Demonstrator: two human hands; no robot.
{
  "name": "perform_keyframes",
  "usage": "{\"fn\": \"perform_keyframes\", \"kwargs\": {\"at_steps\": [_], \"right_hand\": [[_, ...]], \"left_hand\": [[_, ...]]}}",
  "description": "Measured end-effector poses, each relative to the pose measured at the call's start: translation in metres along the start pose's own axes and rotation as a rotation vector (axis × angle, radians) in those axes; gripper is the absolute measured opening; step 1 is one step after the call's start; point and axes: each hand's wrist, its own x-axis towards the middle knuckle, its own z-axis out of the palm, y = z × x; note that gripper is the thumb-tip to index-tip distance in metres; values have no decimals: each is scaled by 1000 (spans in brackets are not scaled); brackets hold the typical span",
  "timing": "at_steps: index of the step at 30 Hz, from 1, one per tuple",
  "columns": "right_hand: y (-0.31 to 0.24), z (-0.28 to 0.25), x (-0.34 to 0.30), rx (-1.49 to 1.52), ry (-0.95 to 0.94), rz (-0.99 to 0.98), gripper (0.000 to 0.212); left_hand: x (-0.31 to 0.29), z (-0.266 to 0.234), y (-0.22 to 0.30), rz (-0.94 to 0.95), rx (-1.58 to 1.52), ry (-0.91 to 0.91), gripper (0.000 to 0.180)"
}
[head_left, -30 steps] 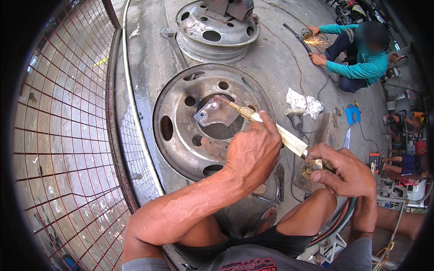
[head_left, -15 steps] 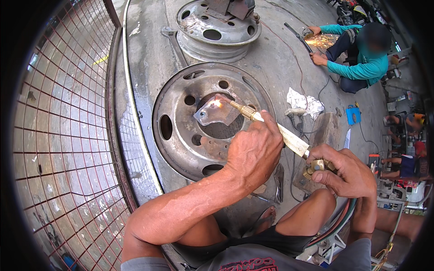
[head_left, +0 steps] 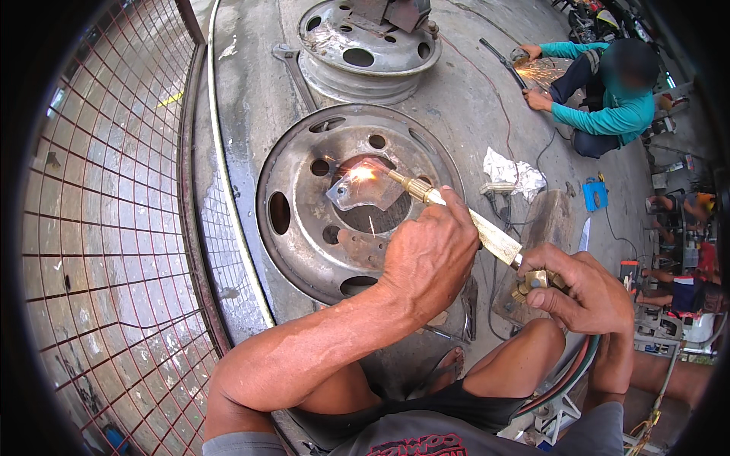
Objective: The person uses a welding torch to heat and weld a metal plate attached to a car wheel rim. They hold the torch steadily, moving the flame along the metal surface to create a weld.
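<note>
A brass-tipped gas torch [head_left: 493, 234] lies across both my hands, its nozzle pointing left at a metal plate [head_left: 372, 194]. My left hand [head_left: 432, 247] is closed round the front of the torch, behind the brass collar. At the rear, my right hand [head_left: 584, 290] grips the torch by its brass valve body [head_left: 535, 283], thumb on the near side. Bright orange glow and small sparks show on the plate where the nozzle meets it. The plate rests over the centre hole of a rusty steel wheel rim [head_left: 293, 171]. A second small flat piece with holes [head_left: 361, 249] lies on the rim.
Another wheel rim [head_left: 372, 76] with a heavy metal block on top stands beyond, a large wrench [head_left: 296, 76] beside it. Red wire-mesh fence [head_left: 122, 228] runs along the left. At far right a crouching co-worker [head_left: 608, 106] grinds a bar, throwing sparks. White cloth [head_left: 513, 175] and cables lie between.
The glow on the plate has grown brighter, and sparks now fly from it. My hands and the torch have hardly moved.
</note>
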Motion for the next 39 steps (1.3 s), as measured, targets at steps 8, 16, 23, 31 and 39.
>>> {"fn": "perform_keyframes", "kwargs": {"at_steps": [8,16,23,31,39], "right_hand": [[0,1,-1,14,8,12,35],[2,1,-1,16,8,12,36],[2,2,-2,17,6,6,34],[2,2,-2,14,5,-20,30],[-3,1,-2,-56,-14,99,35]], "left_hand": [[0,0,0,-2,-1,13,63],[0,-1,0,3,-7,15,64],[0,0,0,1,-22,3,65],[0,0,1,7,-32,-4,66],[0,0,1,-16,-42,-17,65]]}}
